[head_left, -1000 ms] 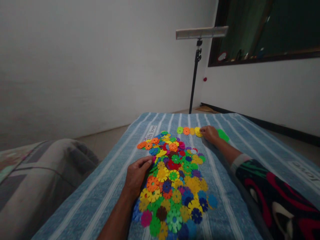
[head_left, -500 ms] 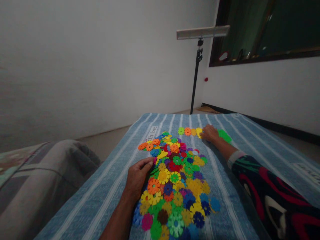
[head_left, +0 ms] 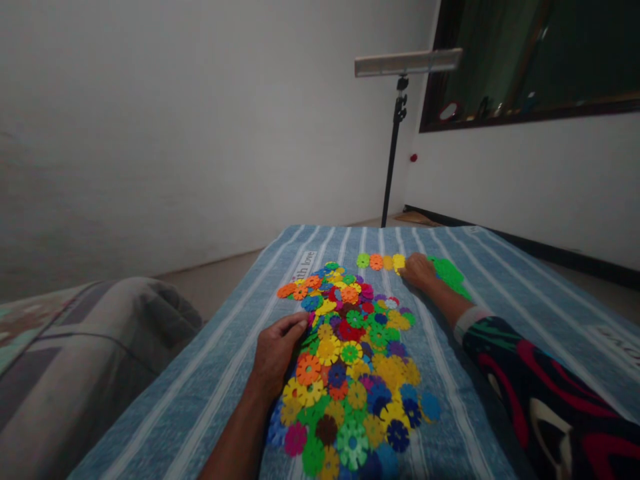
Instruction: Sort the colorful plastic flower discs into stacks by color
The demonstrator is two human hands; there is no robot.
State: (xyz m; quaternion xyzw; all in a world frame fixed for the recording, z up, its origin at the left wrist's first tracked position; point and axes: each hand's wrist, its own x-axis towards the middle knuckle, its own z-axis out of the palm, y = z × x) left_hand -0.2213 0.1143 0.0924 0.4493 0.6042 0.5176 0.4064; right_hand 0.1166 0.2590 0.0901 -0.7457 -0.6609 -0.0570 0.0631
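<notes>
A heap of colourful plastic snowflake discs [head_left: 353,350] covers the middle of a striped blue cloth. At the heap's left edge rests my left hand [head_left: 280,343], thumb and forefinger close together beside a magenta disc [head_left: 311,319]; whether they grip it is hidden. Farther off, my right hand [head_left: 419,270] is closed with fingers pointing down at the right end of a short row of discs. A yellow disc [head_left: 399,262] lies right beside its fingertips, then an orange disc [head_left: 376,262] and a light green disc [head_left: 363,261]. What the right fingers hold is hidden.
Bright green discs [head_left: 450,275] lie close together behind my right wrist. The striped cloth [head_left: 210,400] covers the table. A black stand [head_left: 392,160] with a light bar rises past the far edge. On the left is a grey fabric-covered surface [head_left: 125,347].
My right hand has shifted very slightly, and more of the green discs beside it shows. The left hand stays at the heap's edge. The camera view has moved a little.
</notes>
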